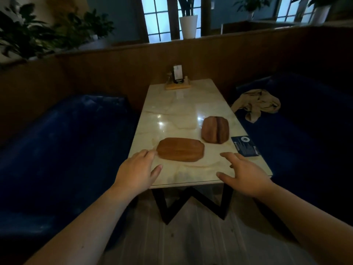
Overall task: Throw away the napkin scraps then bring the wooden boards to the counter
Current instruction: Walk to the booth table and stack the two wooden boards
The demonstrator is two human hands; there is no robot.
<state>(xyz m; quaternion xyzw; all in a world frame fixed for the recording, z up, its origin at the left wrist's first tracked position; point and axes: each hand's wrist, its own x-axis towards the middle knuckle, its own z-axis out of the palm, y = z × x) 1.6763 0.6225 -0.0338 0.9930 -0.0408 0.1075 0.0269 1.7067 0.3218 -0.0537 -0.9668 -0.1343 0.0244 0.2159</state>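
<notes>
Two wooden boards lie flat on the pale marble table (172,111). The nearer board (180,149) is lighter brown and lies crosswise near the front edge. The farther board (215,130) is darker and sits to its right, further back. My left hand (136,172) hovers over the table's front left corner, fingers spread, its fingertips just beside the near board's left end. Over the front right part of the table is my right hand (243,175), fingers apart and empty. No napkin scraps show on the table.
A dark blue card (246,145) lies at the table's right edge. A wooden condiment tray with a napkin holder (178,81) stands at the far end. Blue benches (63,142) flank the table; a beige cloth (257,104) lies on the right one.
</notes>
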